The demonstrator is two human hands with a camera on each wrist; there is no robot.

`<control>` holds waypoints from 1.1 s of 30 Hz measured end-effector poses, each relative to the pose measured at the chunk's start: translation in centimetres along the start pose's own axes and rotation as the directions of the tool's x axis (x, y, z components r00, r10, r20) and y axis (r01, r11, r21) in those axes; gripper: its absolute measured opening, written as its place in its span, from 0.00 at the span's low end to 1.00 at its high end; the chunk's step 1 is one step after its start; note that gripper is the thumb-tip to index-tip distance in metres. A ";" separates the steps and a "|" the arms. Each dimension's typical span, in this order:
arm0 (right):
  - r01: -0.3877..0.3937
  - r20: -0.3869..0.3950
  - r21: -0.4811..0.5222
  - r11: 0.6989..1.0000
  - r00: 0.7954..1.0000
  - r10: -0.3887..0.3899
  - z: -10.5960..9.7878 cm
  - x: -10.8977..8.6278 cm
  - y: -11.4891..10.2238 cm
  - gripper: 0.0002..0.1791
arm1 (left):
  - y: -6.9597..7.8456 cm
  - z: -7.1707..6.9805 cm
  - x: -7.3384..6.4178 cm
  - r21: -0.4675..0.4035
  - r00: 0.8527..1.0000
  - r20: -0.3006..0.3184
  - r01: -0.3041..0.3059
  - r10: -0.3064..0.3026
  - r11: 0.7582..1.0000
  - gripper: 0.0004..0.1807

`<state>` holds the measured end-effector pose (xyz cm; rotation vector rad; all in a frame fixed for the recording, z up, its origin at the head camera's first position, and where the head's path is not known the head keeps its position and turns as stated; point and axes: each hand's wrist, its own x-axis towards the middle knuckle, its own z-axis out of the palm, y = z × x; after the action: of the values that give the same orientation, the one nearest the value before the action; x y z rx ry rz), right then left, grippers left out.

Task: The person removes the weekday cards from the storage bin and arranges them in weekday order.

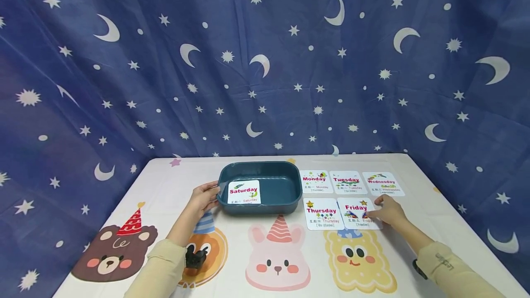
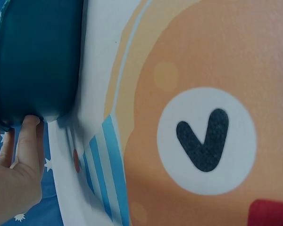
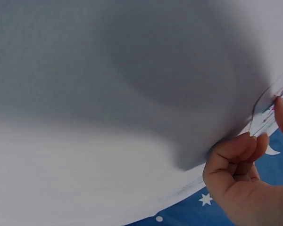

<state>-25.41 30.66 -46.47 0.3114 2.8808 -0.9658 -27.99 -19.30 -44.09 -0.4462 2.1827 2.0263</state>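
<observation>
My left hand [image 1: 204, 197] holds the left end of a dark teal plastic bin [image 1: 260, 209], thumb near the rim and fingers against the outer wall, as the left wrist view shows. Inside the bin leans a white "Saturday" card [image 1: 243, 193]. On the right, my right hand [image 1: 391, 212] pinches the right edge of the "Friday" card [image 1: 357, 214], its thumb on the printed face. This card lies beside the "Thursday" card [image 1: 323, 215]. In the right wrist view the curled fingers [image 3: 226, 162] sit at the card's edge, close to the tablecloth.
Behind these two cards lie the "Monday" card [image 1: 316, 181], "Tuesday" card [image 1: 348, 182] and "Wednesday" card [image 1: 383, 184] in a row, right of the bin. A white tablecloth [image 1: 232, 252] with cartoon faces covers the table. A blue star-and-moon curtain [image 1: 285, 77] hangs behind.
</observation>
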 end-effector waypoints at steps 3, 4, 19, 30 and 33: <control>0.023 -0.003 -0.027 0.999 1.000 -0.023 -0.1 0.1 -0.2 0.23 | 0.0 0.0 0.1 -0.008 1.000 0.002 -0.001 0.001 1.000 0.23; 0.034 0.000 -0.032 0.999 0.999 -0.034 -0.1 0.2 -0.2 0.23 | 0.0 -0.1 0.1 -0.011 1.000 0.001 -0.001 0.001 1.000 0.23; 0.059 0.070 0.065 0.996 0.996 -0.063 -0.4 1.1 1.0 0.22 | -0.1 -0.2 0.1 -0.006 1.000 -0.005 0.008 -0.008 1.000 0.23; 0.029 0.049 0.189 0.982 0.998 -0.039 -1.3 0.6 0.6 0.21 | -0.1 0.0 -0.1 0.004 1.000 0.002 0.008 -0.008 1.000 0.23; 0.046 0.025 0.223 0.974 0.998 -0.053 -1.2 0.7 0.1 0.21 | 0.0 0.0 -0.2 0.010 1.000 0.001 0.009 -0.009 1.000 0.23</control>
<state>-26.07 31.57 -45.72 0.2384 2.7681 -1.2939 -27.86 -19.29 -44.01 -0.4525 2.1855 2.0093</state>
